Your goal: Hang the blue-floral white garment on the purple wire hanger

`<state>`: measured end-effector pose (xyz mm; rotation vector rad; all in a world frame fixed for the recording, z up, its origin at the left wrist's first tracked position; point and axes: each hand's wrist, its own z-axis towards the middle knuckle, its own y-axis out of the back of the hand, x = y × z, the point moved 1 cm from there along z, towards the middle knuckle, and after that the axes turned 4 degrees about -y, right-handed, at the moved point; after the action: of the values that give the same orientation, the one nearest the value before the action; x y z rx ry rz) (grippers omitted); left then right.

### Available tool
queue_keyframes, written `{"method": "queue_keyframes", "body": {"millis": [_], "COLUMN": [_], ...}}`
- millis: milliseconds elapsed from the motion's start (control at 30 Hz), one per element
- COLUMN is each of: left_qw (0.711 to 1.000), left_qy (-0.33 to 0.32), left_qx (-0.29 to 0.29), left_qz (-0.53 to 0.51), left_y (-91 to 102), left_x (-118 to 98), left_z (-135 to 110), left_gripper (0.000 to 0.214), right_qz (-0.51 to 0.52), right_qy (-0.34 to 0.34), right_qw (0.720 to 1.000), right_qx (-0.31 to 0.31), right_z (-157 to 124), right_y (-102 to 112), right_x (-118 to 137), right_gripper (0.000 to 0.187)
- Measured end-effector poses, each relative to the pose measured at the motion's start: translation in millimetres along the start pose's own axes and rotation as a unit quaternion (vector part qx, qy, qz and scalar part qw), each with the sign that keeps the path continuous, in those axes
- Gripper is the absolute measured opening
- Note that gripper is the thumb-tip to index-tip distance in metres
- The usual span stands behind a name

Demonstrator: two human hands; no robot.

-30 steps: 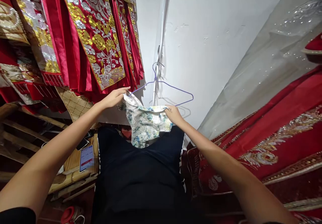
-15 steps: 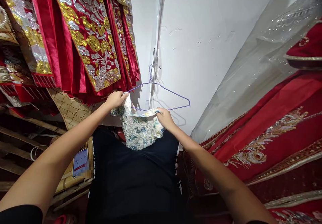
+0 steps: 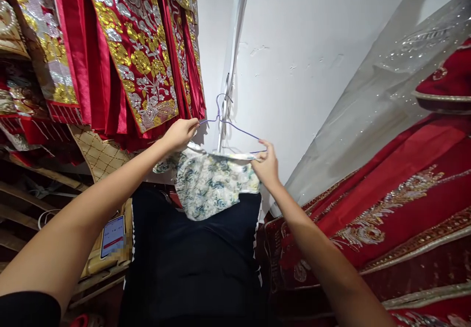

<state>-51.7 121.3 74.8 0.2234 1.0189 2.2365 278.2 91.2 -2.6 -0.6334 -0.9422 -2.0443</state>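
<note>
The left hand (image 3: 183,134) grips the left end of the purple hanger (image 3: 241,130). The right hand (image 3: 268,166) pinches the floral garment (image 3: 211,185), which stretches between both hands, nearer than the white wall (image 3: 294,28).

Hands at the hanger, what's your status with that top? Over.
Left fingers on hanger. Right fingers gripping top's edge. Red garment hangs near left fingers.
</note>
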Motion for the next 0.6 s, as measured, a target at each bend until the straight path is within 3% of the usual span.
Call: {"method": "queue_keyframes", "body": {"millis": [67, 100, 233, 333, 467, 533, 600], "left_qw": [1.000, 0.999, 0.999, 0.999, 0.994, 0.984, 0.979], "left_qy": [-0.018, -0.025, -0.030, -0.010, 0.101, 0.173, 0.194], "left_qx": [0.013, 0.020, 0.031, 0.033, -0.019, -0.032, -0.004], "left_qz": [0.003, 0.005, 0.020, 0.037, 0.025, -0.020, -0.064], "left_y": [4.7, 5.8, 4.7, 4.0, 7.0, 6.2, 1.7], "left_x": [-0.3, -1.6, -8.7, -4.1, 27.6, 46.2, 56.8], "left_z": [3.0, 4.7, 8.8, 6.6, -5.6, -15.4, -24.2], "left_gripper": [0.028, 0.028, 0.030, 0.032, 0.040, 0.045, 0.044], "right_qz": [-0.043, -0.058, -0.045, 0.023, 0.166, 0.237, 0.270], "right_qy": [0.000, -0.004, -0.033, -0.063, -0.163, -0.174, -0.143], "right_qw": [0.998, 0.998, 0.993, 0.982, 0.925, 0.903, 0.903], "right_qx": [-0.045, -0.038, 0.103, 0.174, 0.300, 0.314, 0.303], "right_z": [16.6, 26.3, 61.3, 70.9, 68.0, 68.1, 69.9], "right_y": [22.9, 31.3, 44.5, 47.9, 55.5, 51.8, 36.3], "right_x": [-5.7, -8.2, -15.7, -20.8, -27.1, -24.4, -16.2], "right_gripper": [0.081, 0.079, 0.051, 0.038, 0.043, 0.052, 0.058]}}
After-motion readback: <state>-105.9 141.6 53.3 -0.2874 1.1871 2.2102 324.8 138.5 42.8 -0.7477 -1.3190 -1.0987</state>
